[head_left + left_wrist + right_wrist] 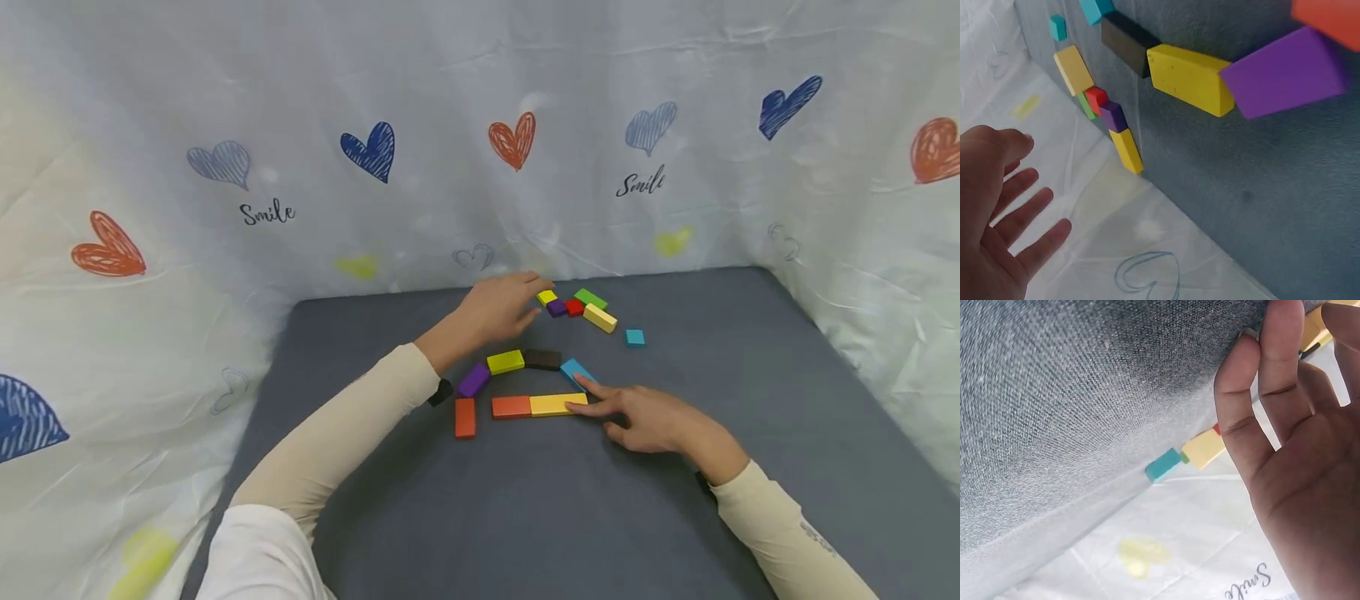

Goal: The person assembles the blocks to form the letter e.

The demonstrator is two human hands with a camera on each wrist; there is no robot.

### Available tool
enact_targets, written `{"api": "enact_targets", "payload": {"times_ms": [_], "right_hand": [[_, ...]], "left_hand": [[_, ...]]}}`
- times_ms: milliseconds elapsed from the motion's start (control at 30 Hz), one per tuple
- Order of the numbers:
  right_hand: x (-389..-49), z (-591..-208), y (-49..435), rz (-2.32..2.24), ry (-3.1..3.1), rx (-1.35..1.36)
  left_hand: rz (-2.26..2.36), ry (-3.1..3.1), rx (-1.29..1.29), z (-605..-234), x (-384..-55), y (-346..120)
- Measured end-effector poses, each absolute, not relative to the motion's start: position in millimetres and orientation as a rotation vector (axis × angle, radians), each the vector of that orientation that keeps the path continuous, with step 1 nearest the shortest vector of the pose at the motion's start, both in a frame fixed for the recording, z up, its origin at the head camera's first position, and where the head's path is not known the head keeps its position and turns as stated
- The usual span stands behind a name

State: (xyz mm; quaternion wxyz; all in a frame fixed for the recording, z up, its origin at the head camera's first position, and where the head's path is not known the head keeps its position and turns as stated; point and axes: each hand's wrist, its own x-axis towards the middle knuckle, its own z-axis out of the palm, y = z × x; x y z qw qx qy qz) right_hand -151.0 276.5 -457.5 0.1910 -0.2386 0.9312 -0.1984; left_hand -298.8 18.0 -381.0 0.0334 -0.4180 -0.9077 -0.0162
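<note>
My left hand reaches over the far part of the table, fingers parted and holding nothing, as the left wrist view also shows. Just beyond its fingertips lie a small yellow block and a small purple block. With extended fingers my right hand touches the right end of a light orange-yellow block and the near end of a blue block. An orange-red block adjoins the orange-yellow one. An arc of purple, yellow and black blocks curves behind them.
Another orange-red block stands lengthwise at the arc's left end. Towards the back lie red, green and cream blocks, with a small blue block apart from them. A printed white curtain borders the grey table.
</note>
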Motion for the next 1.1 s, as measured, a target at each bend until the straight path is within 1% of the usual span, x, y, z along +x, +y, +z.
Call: {"api": "enact_targets", "payload": {"times_ms": [300,467,833,1100], "right_hand": [[-152,-460,279,-0.562,2.623,-0.697],[-150,-460,279,-0.571,2.618,-0.692],[-150,-459,276,-0.57,2.618,-0.689],[-149,-461,279,-0.577,2.629,-0.654]], "left_hand": [[0.035,-2.857,-1.324,-402,-334,46],[0.024,-2.954,-1.338,-416,-349,59],[0.086,-3.066,-1.327,-442,-364,76],[0.166,-2.945,-1.361,-450,-369,91]]}}
